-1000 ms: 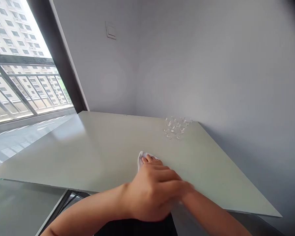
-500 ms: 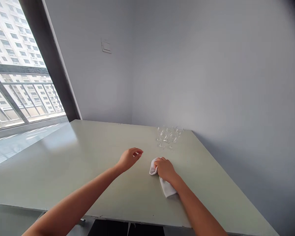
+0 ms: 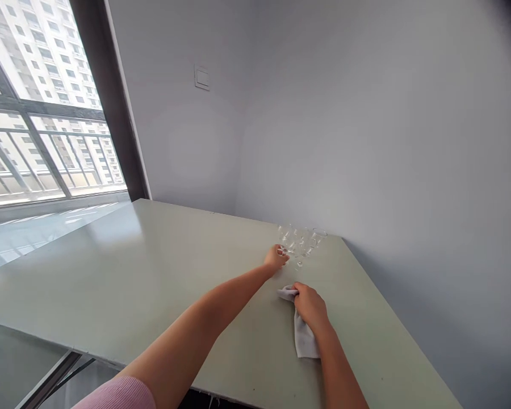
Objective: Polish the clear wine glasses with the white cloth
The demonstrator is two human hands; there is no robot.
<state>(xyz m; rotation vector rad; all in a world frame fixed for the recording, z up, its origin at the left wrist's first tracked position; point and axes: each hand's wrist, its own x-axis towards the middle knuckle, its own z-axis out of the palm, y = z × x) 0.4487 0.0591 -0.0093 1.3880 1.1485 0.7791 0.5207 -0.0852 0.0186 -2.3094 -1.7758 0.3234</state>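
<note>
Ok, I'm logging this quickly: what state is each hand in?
Left hand: at the glasses; open or closed cannot be told.
Right hand: closed, holding the cloth.

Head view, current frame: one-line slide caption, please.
Left hand at a cluster of clear glasses, right hand gripping a white cloth over a pale table.

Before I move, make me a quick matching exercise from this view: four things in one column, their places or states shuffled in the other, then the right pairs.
Things
1. Left hand
2. Right hand
3. Glasses
4. Switch

Places or states
A. Gripping the pale cloth
B. Mounted on the grey wall
C. Reached out to the near side of the glasses
D. Transparent, grouped together

Pairs: 1-C, 2-A, 3-D, 4-B
</note>
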